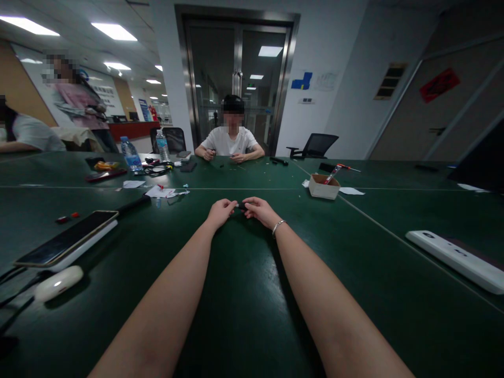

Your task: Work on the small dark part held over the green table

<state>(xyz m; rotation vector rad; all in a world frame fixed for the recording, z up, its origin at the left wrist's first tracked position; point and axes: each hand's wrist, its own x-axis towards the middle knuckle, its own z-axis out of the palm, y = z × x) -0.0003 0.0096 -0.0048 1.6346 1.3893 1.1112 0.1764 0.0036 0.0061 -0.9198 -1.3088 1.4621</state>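
Note:
Both arms reach forward over the green table [244, 294]. A small black object [241, 207], with a lighter bit at its left end, sits between the fingertips; its kind is too small to make out. My left hand [221, 214] is closed in a pinch at the lighter end. From the other side my right hand [260, 211], with a silver bracelet [279, 227] at the wrist, pinches the dark part. The fingers partly cover the object.
Left lie a phone [69, 237], a cream mouse-shaped item [59, 283] and paper scraps [161, 192]; water bottles [131, 155] stand behind. On the right are a small open box [323, 187] and a white power strip [452, 260]. A person [232, 142] sits opposite.

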